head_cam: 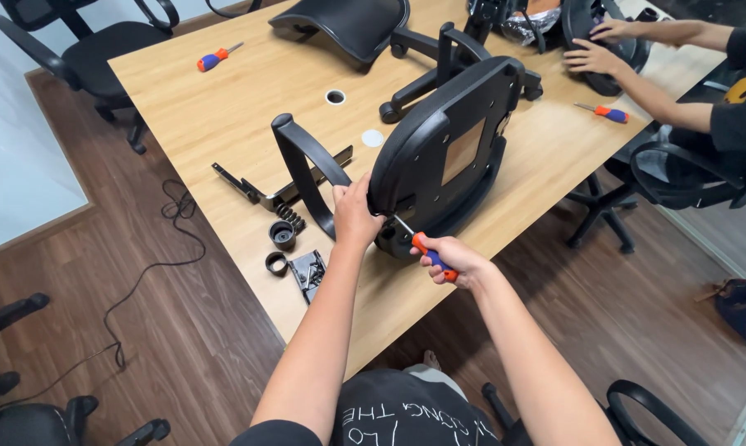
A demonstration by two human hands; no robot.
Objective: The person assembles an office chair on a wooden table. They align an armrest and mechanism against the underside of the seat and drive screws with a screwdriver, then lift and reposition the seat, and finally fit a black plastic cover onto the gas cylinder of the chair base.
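Note:
A black office chair seat stands tilted on its edge on the wooden table, underside toward me. My left hand grips the black armrest where it meets the seat's lower edge. My right hand holds a screwdriver with an orange and blue handle, its tip pointing up-left into the seat's bottom corner.
A metal bracket, a spring, black knobs and a small metal plate lie near the table's front edge. A wheeled chair base and a backrest lie farther back. Another person's hands work at the far right, beside a second screwdriver. A third screwdriver lies far left.

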